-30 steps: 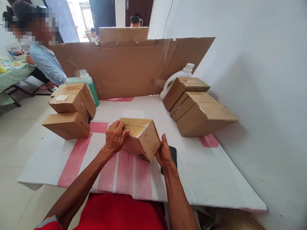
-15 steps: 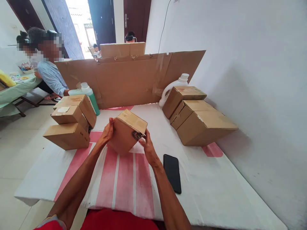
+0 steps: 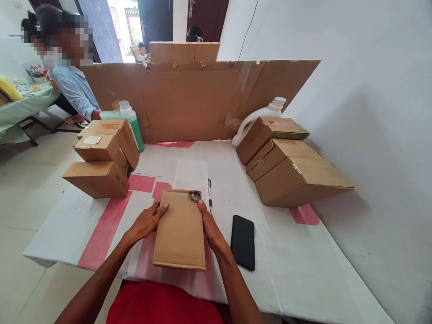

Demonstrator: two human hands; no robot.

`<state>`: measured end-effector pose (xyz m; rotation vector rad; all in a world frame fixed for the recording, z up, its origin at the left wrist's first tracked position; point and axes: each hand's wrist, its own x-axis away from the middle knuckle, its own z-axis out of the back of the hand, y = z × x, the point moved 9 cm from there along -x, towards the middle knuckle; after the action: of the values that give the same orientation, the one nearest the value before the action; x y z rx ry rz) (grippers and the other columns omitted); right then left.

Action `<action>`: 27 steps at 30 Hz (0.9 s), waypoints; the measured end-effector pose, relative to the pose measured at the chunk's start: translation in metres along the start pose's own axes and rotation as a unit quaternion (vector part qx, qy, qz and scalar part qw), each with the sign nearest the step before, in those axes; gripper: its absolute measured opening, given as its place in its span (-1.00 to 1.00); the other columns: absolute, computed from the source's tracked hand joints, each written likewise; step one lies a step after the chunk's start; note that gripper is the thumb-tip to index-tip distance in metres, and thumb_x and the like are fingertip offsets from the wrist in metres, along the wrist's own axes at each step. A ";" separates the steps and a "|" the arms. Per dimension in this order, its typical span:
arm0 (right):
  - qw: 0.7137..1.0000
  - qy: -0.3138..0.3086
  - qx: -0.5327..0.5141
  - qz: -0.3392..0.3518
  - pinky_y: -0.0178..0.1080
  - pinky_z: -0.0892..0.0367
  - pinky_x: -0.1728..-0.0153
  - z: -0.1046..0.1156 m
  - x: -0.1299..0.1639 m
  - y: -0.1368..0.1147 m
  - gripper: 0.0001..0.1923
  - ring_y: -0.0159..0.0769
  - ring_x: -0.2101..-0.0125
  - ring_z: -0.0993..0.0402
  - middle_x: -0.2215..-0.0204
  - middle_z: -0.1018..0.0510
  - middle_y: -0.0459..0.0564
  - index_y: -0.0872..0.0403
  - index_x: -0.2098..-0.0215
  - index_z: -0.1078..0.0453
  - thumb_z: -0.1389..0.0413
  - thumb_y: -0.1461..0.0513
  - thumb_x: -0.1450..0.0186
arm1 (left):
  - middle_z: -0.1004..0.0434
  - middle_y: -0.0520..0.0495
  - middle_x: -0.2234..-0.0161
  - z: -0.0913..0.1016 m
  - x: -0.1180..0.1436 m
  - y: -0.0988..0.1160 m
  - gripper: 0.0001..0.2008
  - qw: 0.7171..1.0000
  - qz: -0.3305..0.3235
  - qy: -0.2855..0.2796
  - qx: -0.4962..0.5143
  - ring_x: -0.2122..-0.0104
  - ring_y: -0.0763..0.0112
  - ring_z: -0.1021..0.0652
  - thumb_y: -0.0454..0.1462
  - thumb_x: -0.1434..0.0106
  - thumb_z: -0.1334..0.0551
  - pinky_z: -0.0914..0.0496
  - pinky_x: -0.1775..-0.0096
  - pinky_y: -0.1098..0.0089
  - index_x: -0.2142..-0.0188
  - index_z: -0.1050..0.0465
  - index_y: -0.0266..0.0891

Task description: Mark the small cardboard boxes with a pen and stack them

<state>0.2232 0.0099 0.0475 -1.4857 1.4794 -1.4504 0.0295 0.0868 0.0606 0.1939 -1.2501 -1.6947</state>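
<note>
A brown cardboard box [image 3: 179, 231] with a black scribbled mark near its far right corner is held between both hands, a broad face turned up toward me. My left hand [image 3: 150, 220] grips its left side, thumb over the top edge. On the opposite side, my right hand [image 3: 209, 225] clasps it near the mark, fingers partly hidden behind the box. Just beyond the box lie a pen [image 3: 209, 195] and a pale, paper-like sheet [image 3: 191, 173]. To the right of my right wrist rests a black smartphone [image 3: 243, 243].
Several cardboard boxes stand stacked at left [image 3: 97, 177] and right [image 3: 297, 173]. Behind them are a green-filled bottle [image 3: 135, 128] and a white jug [image 3: 256, 114]. A tall cardboard panel [image 3: 189, 103] spans the table's back. People sit beyond, one in a blue shirt [image 3: 74, 87].
Both hands have brought the box nearer to me and turned it, so its broad face now shows upward. The pen and pale sheet have come into view behind it.
</note>
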 end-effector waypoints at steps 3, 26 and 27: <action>0.998 -0.031 -0.059 -0.022 -0.02 -0.41 -0.04 -0.006 0.014 0.011 -0.34 -0.05 0.05 -0.58 0.22 -0.70 0.04 0.02 -0.02 -0.56 0.04 -0.27 -0.39 | -0.53 -0.33 -0.11 0.004 -0.001 0.009 -0.27 0.998 -0.008 0.056 -0.022 -0.03 -0.04 -0.58 0.24 -0.35 -0.07 -0.43 -0.04 0.05 -0.26 -0.28 -0.21; 0.925 0.233 0.299 -0.022 -0.22 -0.32 0.42 0.110 -0.050 -0.018 -0.62 -0.29 0.55 -0.41 0.65 -0.40 -0.18 0.01 0.54 -0.26 -0.22 0.02 -0.30 | -0.64 -0.25 0.23 -0.027 -0.044 0.102 -0.57 0.924 -0.118 0.204 -0.300 0.04 -0.11 -0.53 0.08 -0.34 -0.20 -0.29 -0.02 -0.03 0.24 -0.59 -0.24; 0.937 0.233 0.261 0.002 -0.23 -0.29 0.48 0.108 -0.045 -0.023 -0.62 -0.28 0.60 -0.39 0.67 -0.38 -0.18 -0.02 0.54 -0.23 -0.18 -0.02 -0.30 | -0.64 -0.24 0.22 -0.027 -0.043 0.102 -0.59 0.925 -0.120 0.202 -0.299 0.03 -0.11 -0.52 0.06 -0.36 -0.19 -0.29 -0.02 -0.03 0.24 -0.59 -0.23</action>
<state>0.3406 0.0272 0.0307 -0.8486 1.1917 -2.0919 0.1294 0.1041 0.1121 0.3145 -0.3840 -2.0387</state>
